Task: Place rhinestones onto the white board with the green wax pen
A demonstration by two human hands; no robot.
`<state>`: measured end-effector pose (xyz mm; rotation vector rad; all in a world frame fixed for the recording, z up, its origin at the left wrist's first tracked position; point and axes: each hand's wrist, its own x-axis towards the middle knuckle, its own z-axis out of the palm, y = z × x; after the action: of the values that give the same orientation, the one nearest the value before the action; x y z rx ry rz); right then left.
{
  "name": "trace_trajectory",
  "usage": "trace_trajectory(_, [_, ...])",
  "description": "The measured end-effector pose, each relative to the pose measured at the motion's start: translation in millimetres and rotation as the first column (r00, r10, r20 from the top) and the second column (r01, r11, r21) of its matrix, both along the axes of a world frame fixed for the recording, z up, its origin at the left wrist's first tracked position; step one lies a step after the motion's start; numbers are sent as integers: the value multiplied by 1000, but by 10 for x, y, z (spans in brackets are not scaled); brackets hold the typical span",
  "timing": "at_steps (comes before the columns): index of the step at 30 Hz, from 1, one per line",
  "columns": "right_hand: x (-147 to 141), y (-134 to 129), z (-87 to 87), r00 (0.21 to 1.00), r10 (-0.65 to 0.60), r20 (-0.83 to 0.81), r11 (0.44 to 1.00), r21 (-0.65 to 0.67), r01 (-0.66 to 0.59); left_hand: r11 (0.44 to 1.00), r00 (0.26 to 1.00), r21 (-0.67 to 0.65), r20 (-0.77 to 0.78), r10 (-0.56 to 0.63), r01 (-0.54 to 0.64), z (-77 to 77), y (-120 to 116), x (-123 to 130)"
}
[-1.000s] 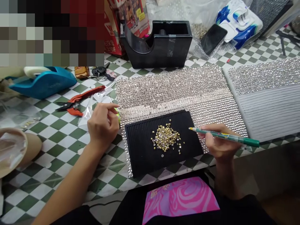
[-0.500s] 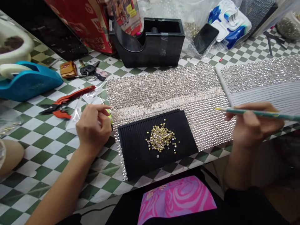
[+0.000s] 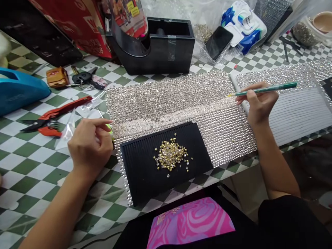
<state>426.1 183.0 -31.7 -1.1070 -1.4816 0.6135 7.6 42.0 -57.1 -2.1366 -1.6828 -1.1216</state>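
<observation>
The right hand (image 3: 261,103) has its fingers closed on a green pen (image 3: 264,89), its yellow tip over the sparkly sheet (image 3: 171,100). The left hand (image 3: 90,147) is curled by the sheet's edge. Shiny stones (image 3: 171,154) sit on the black tray (image 3: 145,180).

Pen (image 3: 269,89) tip: too small to confirm a stone.
Rhinestone sheet (image 3: 168,95): near-left portion hidden beneath black tray (image 3: 145,183).
Blue dispenser (image 3: 23,90): cut off, left.
Table (image 3: 52,162) left edge: outside picture.
</observation>
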Motion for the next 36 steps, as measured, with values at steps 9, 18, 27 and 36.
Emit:
trace_trajectory(9, [134, 72, -31, 975, -200, -98, 969, 128, 211, 1000, 1000, 5, -14, -13, 13, 2, -3, -5])
trace_trajectory(18, [177, 45, -99, 974, -225, -26, 972, 68, 226, 1000, 1000, -16, -12, 1, -2, 2, -17, -5])
trace_trajectory(27, [166, 21, -72, 964, -266, 11, 964, 10, 266, 1000, 1000, -25, -20, 10, -10, -2, -20, -13])
trace_trajectory(36, [176, 25, -90, 968, -252, 2, 967, -24, 252, 999, 1000, -22, -22, 23, -23, -10, -27, -9])
